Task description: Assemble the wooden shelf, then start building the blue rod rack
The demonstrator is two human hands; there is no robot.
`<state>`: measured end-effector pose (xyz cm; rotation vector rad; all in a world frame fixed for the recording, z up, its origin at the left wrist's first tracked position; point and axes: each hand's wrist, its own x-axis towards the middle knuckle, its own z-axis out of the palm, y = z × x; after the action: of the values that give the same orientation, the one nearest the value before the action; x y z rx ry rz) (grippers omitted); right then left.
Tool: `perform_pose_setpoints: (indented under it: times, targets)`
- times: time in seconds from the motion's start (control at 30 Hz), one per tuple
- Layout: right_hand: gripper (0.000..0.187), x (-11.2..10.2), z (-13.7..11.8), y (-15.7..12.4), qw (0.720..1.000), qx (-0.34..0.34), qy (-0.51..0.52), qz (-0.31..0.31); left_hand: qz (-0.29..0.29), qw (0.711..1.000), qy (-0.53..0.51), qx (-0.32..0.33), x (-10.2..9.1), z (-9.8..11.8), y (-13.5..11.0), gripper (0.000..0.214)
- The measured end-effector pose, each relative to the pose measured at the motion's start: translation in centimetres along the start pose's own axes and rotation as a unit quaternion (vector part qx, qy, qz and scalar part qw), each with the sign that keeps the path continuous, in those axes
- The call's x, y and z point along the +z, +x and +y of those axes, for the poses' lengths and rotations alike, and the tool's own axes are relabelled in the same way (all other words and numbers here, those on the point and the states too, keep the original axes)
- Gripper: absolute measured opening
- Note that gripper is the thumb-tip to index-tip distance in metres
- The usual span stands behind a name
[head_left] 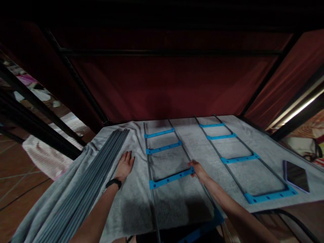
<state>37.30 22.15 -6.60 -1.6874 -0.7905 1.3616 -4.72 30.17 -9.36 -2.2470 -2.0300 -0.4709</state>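
A ladder-like frame (165, 147) lies in front of me, made of two thin grey rods joined by several blue crosspieces. My right hand (196, 169) has its fingers closed round the right end of one blue crosspiece (172, 177), where it meets the rod. Flat on the grey blanket (138, 202), fingers stretched out, rests my left hand (125, 165) with a black band on the wrist. It holds nothing. Beside it, to the left, lies a bundle of loose grey rods (88, 182). The near end of the frame reaches my lap, in shadow.
A second frame of grey rods and blue crosspieces (240, 158) lies to the right. A phone (296, 175) rests near the right edge of the blanket. Dark red panels (167, 84) with black bars stand behind. Striped cloth (45, 152) hangs at left above a tiled floor.
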Motion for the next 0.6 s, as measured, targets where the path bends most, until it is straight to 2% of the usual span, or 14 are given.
perform_pose_setpoints:
  times: [0.13, 0.3, 0.47, 0.6]
  targets:
    - [0.015, -1.7, 0.6, -0.5, 1.0, 0.0, 0.007, 0.014, 0.002, 1.0, 0.01, 0.021, -1.1, 1.3, -3.9, 0.061]
    - [0.013, -0.7, 0.4, 0.5, 0.999, 0.0, 0.017, 0.028, -0.047, 0.996, 0.066, -0.032, -1.2, 2.8, -8.1, 0.06]
    - [0.014, 1.0, 0.2, 1.3, 0.999, 0.001, 0.025, 0.037, -0.062, 0.997, 0.031, -0.037, -2.1, 2.1, -8.2, 0.059]
    - [0.015, 1.5, 0.4, 1.5, 0.999, 0.003, 0.037, 0.035, -0.038, 0.996, -0.062, -0.057, -2.9, 2.7, -7.6, 0.057]
